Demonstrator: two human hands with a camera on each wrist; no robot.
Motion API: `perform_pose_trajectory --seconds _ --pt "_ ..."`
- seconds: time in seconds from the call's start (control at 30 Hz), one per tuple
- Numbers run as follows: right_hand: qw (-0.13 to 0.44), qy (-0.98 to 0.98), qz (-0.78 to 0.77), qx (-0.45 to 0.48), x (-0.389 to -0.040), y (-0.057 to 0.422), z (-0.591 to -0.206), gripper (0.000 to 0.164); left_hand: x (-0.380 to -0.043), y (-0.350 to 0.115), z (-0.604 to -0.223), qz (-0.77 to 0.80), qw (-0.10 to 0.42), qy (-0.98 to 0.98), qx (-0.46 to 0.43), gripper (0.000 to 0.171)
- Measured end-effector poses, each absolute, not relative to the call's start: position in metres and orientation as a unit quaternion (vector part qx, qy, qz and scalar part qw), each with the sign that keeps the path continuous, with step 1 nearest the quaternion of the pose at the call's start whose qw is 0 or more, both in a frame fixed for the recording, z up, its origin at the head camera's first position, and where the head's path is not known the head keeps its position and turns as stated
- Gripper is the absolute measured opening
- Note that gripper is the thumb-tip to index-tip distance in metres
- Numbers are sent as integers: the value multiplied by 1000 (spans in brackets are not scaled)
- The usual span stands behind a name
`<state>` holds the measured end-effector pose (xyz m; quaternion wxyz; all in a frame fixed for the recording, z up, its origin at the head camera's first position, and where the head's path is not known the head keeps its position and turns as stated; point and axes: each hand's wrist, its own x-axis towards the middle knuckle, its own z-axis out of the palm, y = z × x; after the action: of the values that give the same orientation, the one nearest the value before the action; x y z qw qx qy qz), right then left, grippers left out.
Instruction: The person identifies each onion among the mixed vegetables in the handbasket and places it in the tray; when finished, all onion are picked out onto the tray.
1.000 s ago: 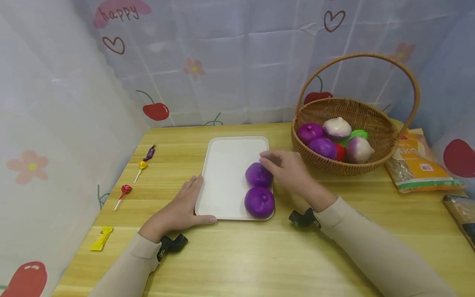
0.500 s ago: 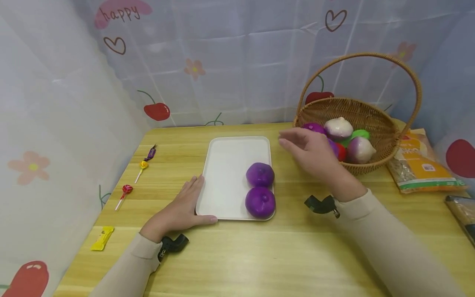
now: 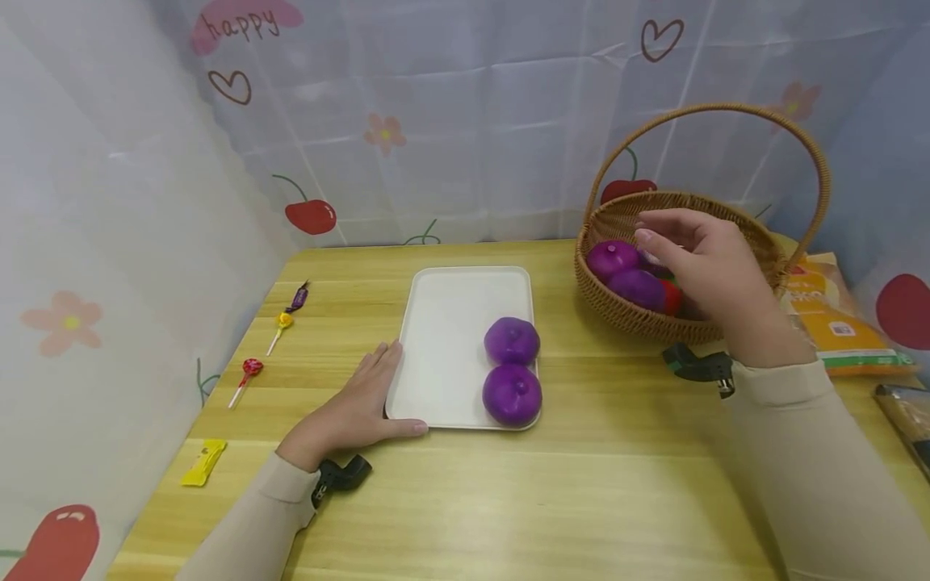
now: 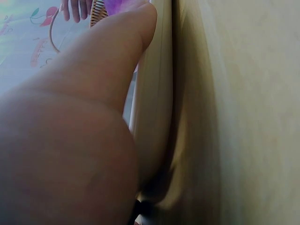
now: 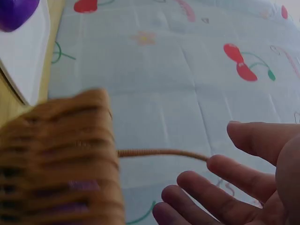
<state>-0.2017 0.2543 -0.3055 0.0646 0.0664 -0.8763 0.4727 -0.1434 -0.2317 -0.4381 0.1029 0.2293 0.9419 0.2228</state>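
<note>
Two glossy purple onion-like vegetables, one (image 3: 512,341) behind the other (image 3: 513,395), sit along the right side of a white rectangular tray (image 3: 443,347). My left hand (image 3: 356,411) rests against the tray's front left corner, fingers along its left edge and thumb at the front edge. Over the wicker basket (image 3: 632,321) hovers my right hand (image 3: 719,262), fingers apart from the thumb and holding nothing. Inside the basket are more purple vegetables (image 3: 612,260), and a red piece (image 3: 672,298); the hand hides most other contents. The right wrist view shows the relaxed fingers (image 5: 201,192) beside the basket wall.
The basket's tall handle (image 3: 821,173) arches above the right hand. Behind it lies an orange food packet (image 3: 835,323), with a dark packet (image 3: 904,415) at the right edge. Two lollipops (image 3: 251,367) and two wrapped candies (image 3: 204,463) line the table's left side.
My right hand has left the rear purple vegetable on the tray and moved right, to above the basket. The left hand stays at the tray's corner.
</note>
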Motion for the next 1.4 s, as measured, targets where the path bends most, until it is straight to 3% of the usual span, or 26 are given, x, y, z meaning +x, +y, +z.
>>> perform_pose_trajectory --seconds 0.53,0.87,1.4 --pt "42 -882 469 30 -207 299 -310 63 -146 -230 -437 217 106 942 233 138" --pt "22 -893 447 42 -210 297 -310 72 -145 -231 -438 221 105 941 233 138" --pt "10 -907 418 53 -211 290 -308 70 -141 -231 -437 221 101 943 229 137"
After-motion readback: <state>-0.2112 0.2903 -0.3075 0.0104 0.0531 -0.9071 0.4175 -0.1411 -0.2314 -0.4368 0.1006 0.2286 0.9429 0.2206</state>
